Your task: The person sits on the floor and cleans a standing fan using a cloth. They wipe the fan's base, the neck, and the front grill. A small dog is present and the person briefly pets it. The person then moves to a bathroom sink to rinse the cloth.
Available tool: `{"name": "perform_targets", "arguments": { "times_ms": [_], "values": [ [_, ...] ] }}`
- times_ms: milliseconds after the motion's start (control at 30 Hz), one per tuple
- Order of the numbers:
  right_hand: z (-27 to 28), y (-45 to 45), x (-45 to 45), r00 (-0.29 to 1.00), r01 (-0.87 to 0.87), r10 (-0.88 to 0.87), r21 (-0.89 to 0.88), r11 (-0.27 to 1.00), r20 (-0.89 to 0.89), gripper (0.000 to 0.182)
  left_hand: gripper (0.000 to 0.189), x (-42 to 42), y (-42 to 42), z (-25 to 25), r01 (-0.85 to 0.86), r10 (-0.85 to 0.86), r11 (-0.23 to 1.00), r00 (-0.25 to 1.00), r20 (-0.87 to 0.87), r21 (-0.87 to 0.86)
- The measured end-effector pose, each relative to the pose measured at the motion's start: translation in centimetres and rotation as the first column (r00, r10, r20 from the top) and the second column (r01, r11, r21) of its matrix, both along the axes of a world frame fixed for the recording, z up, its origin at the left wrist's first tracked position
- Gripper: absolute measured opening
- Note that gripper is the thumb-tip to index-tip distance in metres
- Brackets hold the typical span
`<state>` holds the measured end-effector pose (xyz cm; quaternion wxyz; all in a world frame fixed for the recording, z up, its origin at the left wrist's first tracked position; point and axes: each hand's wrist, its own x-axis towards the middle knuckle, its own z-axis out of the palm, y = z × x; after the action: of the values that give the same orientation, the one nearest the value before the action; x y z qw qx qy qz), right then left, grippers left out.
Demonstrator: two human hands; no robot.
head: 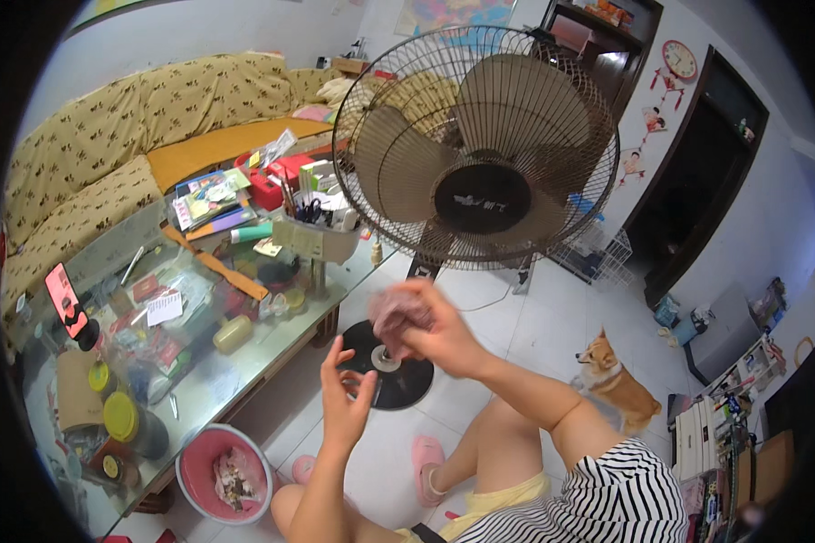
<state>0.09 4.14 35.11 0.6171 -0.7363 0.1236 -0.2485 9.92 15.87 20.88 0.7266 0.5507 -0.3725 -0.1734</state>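
A standing fan with a dark wire cage (475,146) rises in front of me, its brown blades still visible through the wires. Its round black base (407,387) rests on the tiled floor. My right hand (441,332) grips a crumpled pinkish cloth (397,315) just below the cage, in front of the fan's pole. To its left, my left hand (346,394) is raised with its fingers apart and slightly curled, holding nothing. The base shows behind both hands, and the pole's lower part is partly hidden by the cloth.
A cluttered glass-topped table (265,346) stands at my left, with a phone on a stand (66,302). Beside its edge is a pink waste bin (190,475). A dog (614,387) sits on the floor at the right, near crowded shelves (699,441).
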Motion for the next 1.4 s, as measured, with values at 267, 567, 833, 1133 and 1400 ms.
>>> {"name": "perform_targets", "arguments": {
  "times_ms": [267, 567, 833, 1133, 1400],
  "values": [
    [14.2, -3.9, 1.4, 0.563, 0.824, -0.084, -0.566, -0.019, 0.822, 0.045, 0.059, 1.2, -0.9, -0.1, -0.036, 0.038, 0.999, 0.997, -0.061, 0.025],
    [11.5, -6.4, 1.0, 0.601, 0.613, -0.209, -0.612, -0.5, 0.771, 0.046, 0.055, 1.6, -1.0, 0.0, -0.069, 0.072, 0.997, 0.994, -0.088, 0.044],
    [4.0, -7.7, 0.9, 0.734, 0.472, -0.289, -0.767, -0.434, 0.615, 0.035, 0.054, 2.9, -0.3, -0.5, -0.11, 0.115, 0.992, 0.99, -0.086, 0.065],
    [-6.1, -10.1, -0.7, 0.903, 0.121, -0.409, -0.991, -0.052, 0.131, 0.038, 0.05, 3.3, 0.4, 0.3, -0.1, 0.12, 0.985, 0.983, -0.14, 0.141],
    [-8.3, -11.5, -3.7, 0.866, 0.286, -0.422, -0.425, 0.859, -0.269, 0.063, 0.047, 3.0, -0.9, -0.2, -0.068, 0.089, 0.985, 0.987, -0.131, 0.156]
  ]
}}
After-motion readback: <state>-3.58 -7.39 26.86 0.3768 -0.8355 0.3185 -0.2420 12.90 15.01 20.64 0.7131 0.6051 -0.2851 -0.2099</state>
